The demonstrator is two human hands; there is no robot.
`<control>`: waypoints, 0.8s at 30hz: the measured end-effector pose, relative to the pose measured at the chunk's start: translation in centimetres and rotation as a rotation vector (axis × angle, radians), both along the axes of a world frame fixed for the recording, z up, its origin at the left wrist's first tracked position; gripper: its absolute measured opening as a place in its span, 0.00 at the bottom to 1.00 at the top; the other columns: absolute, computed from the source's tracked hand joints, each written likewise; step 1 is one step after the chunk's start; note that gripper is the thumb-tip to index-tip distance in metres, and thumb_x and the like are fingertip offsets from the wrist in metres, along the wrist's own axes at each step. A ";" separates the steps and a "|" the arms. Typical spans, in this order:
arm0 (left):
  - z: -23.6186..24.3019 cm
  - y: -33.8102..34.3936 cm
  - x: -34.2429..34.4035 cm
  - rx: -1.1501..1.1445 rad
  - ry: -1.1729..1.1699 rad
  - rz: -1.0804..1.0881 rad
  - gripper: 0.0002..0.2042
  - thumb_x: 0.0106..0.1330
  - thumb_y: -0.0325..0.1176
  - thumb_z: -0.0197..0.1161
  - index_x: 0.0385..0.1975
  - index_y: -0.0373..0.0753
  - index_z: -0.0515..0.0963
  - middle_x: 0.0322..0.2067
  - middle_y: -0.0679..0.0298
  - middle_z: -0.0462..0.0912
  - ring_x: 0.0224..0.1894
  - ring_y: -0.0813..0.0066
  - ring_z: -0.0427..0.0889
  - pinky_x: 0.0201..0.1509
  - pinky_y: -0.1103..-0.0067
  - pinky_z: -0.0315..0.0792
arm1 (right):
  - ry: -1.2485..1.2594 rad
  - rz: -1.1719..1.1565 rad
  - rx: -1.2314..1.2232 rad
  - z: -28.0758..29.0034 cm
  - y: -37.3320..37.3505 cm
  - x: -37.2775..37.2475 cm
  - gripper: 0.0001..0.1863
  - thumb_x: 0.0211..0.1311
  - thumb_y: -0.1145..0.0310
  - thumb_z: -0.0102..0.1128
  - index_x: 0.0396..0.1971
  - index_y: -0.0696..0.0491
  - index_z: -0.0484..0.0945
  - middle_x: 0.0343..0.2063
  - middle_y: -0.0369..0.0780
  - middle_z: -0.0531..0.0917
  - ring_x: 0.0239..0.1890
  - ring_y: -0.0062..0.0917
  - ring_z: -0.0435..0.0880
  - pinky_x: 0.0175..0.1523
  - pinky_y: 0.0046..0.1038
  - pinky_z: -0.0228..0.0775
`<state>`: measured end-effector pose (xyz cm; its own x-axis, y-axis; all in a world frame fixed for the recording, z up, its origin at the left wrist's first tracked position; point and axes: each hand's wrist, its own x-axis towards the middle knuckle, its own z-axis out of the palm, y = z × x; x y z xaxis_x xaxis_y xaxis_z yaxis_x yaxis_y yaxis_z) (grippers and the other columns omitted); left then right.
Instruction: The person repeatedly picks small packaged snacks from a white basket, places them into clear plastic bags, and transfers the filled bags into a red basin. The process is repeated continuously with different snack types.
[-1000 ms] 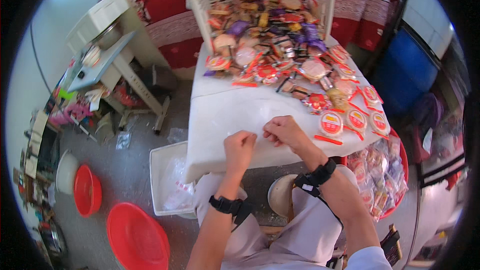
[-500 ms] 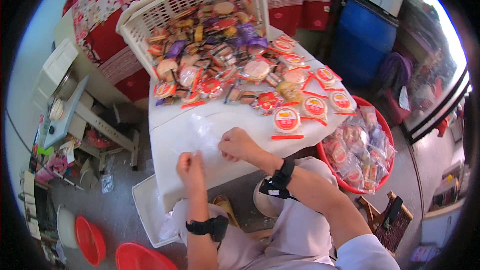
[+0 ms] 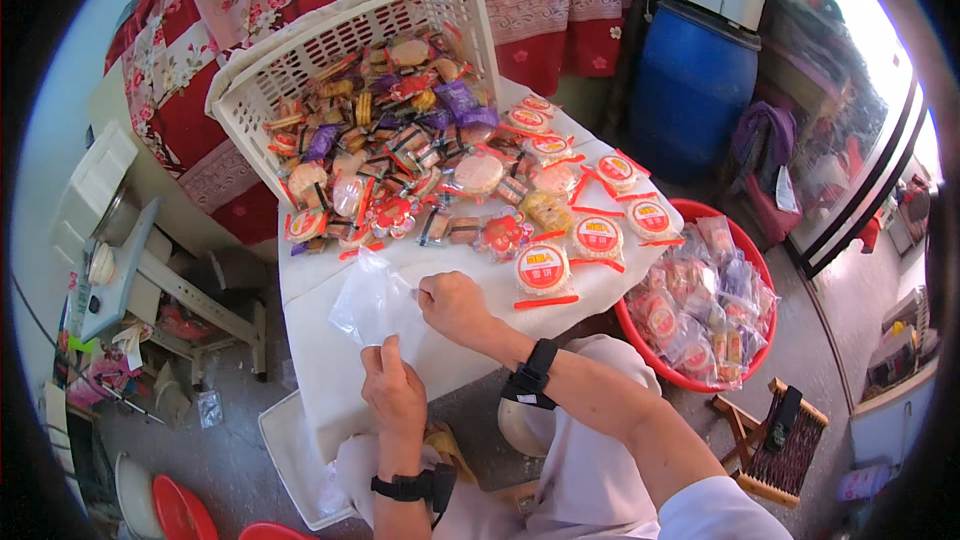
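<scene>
- The left hand (image 3: 393, 388), thumb against fingers, pinches the near end of a clear, crumpled plastic bag (image 3: 365, 295).
- The bag lies over the near left part of the white-covered table (image 3: 330, 385); the right hand (image 3: 452, 308) is curled closed at its right side, though I cannot tell whether it grips the film.
- A white rectangular plastic bin (image 3: 276, 445) sits below the table's left edge.
- Just beyond the right hand, round, red-and-clear wrapped crackers (image 3: 542, 268) take up the table's right side.
- To the right stands a round red plastic tub (image 3: 768, 335) full of clear packets (image 3: 690, 305).
- Farther back, mixed wrapped snacks (image 3: 400, 145) spill from a tipped white lattice basket (image 3: 237, 130), blocking the table's far part.
- Behind stands a blue plastic barrel (image 3: 693, 90).
</scene>
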<state>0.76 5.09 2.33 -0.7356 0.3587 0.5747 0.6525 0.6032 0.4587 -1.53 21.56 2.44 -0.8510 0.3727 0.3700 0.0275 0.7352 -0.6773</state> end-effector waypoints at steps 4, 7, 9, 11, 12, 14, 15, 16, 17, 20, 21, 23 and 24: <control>0.2 -0.2 -0.1 0.048 0.099 0.045 0.21 0.52 0.14 0.54 0.47 0.38 0.74 0.37 0.50 0.72 0.33 0.48 0.78 0.35 0.60 0.72 | -0.157 0.115 0.055 0.3 0.5 0.1 0.12 0.56 0.62 0.60 0.23 0.57 0.81 0.25 0.49 0.83 0.31 0.45 0.82 0.37 0.44 0.74; 0.1 -0.9 -0.4 0.010 0.084 0.126 0.18 0.51 0.14 0.56 0.42 0.37 0.77 0.37 0.52 0.72 0.33 0.51 0.78 0.34 0.62 0.74 | -0.178 0.247 0.075 1.1 1.5 0.7 0.12 0.55 0.62 0.60 0.27 0.56 0.82 0.28 0.48 0.84 0.34 0.44 0.83 0.39 0.44 0.74; 0.0 -1.2 -0.9 -0.083 0.031 0.156 0.16 0.51 0.14 0.56 0.39 0.38 0.79 0.37 0.53 0.72 0.32 0.51 0.78 0.34 0.64 0.74 | -0.136 0.193 0.150 1.9 3.2 0.5 0.11 0.55 0.62 0.60 0.30 0.54 0.82 0.30 0.47 0.84 0.36 0.43 0.83 0.41 0.43 0.74; -0.1 -1.4 -1.3 -0.115 -0.028 0.150 0.16 0.50 0.14 0.57 0.37 0.38 0.80 0.36 0.53 0.72 0.31 0.52 0.78 0.33 0.64 0.74 | -0.090 -0.001 0.296 2.6 5.2 -0.4 0.11 0.54 0.63 0.61 0.33 0.53 0.82 0.32 0.45 0.84 0.38 0.43 0.82 0.42 0.43 0.74; -0.2 -1.4 -1.3 -0.101 -0.060 0.128 0.15 0.50 0.14 0.57 0.36 0.38 0.80 0.36 0.54 0.72 0.31 0.52 0.78 0.33 0.65 0.74 | -0.093 -0.039 0.330 2.8 6.1 -0.9 0.11 0.54 0.63 0.61 0.34 0.53 0.82 0.33 0.45 0.84 0.39 0.43 0.82 0.43 0.43 0.74; -0.1 -1.3 -1.5 0.000 -0.069 0.061 0.13 0.54 0.15 0.58 0.36 0.36 0.80 0.34 0.55 0.72 0.29 0.55 0.77 0.32 0.68 0.73 | -0.094 -0.118 0.398 2.8 7.9 -1.9 0.10 0.53 0.65 0.61 0.34 0.52 0.82 0.34 0.45 0.84 0.40 0.44 0.81 0.44 0.43 0.73; 0.0 -1.3 -1.7 0.103 -0.082 0.043 0.12 0.55 0.15 0.59 0.37 0.36 0.80 0.33 0.56 0.73 0.28 0.60 0.76 0.31 0.70 0.72 | -0.110 -0.130 0.444 2.5 8.3 -2.4 0.10 0.52 0.67 0.60 0.34 0.52 0.82 0.35 0.46 0.84 0.41 0.45 0.81 0.44 0.44 0.73; 0.2 -1.3 -1.8 0.199 -0.108 0.020 0.11 0.57 0.16 0.59 0.38 0.35 0.81 0.32 0.57 0.73 0.28 0.64 0.75 0.30 0.73 0.71 | -0.127 -0.143 0.488 2.1 8.5 -2.8 0.10 0.50 0.70 0.60 0.34 0.52 0.82 0.36 0.46 0.84 0.43 0.46 0.80 0.44 0.45 0.73; 0.3 -1.4 -1.8 0.294 -0.136 -0.003 0.10 0.59 0.17 0.59 0.38 0.35 0.81 0.31 0.58 0.73 0.27 0.68 0.75 0.30 0.75 0.69 | -0.160 -0.162 0.534 1.7 8.7 -3.1 0.11 0.48 0.72 0.59 0.35 0.52 0.82 0.38 0.46 0.84 0.44 0.47 0.80 0.44 0.46 0.73; 0.6 -1.7 -2.1 0.423 -0.096 0.030 0.08 0.60 0.19 0.62 0.38 0.34 0.82 0.30 0.60 0.72 0.25 0.74 0.71 0.28 0.80 0.66 | -0.180 -0.180 0.550 0.9 8.9 -3.9 0.11 0.50 0.72 0.60 0.36 0.52 0.80 0.38 0.48 0.83 0.43 0.46 0.80 0.44 0.44 0.73; 0.5 -1.9 -2.2 0.401 -0.051 0.043 0.08 0.60 0.19 0.63 0.38 0.34 0.82 0.29 0.60 0.72 0.25 0.74 0.71 0.27 0.80 0.66 | -0.226 -0.206 0.549 0.9 8.9 -4.2 0.09 0.52 0.70 0.60 0.35 0.53 0.80 0.36 0.49 0.83 0.43 0.46 0.80 0.44 0.44 0.73; 0.3 -1.9 -2.6 0.374 0.012 0.071 0.08 0.59 0.19 0.64 0.37 0.34 0.83 0.28 0.61 0.72 0.24 0.74 0.71 0.27 0.80 0.65 | -0.095 -0.159 0.500 1.4 8.8 -3.9 0.07 0.52 0.72 0.59 0.31 0.57 0.78 0.30 0.49 0.83 0.37 0.46 0.82 0.42 0.44 0.74; 0.2 -1.9 -2.7 0.356 0.008 0.072 0.08 0.58 0.19 0.64 0.37 0.34 0.83 0.27 0.61 0.71 0.24 0.74 0.71 0.27 0.80 0.65 | -0.080 -0.154 0.419 1.9 8.5 -3.8 0.06 0.52 0.72 0.59 0.30 0.58 0.78 0.29 0.49 0.83 0.36 0.47 0.82 0.41 0.44 0.75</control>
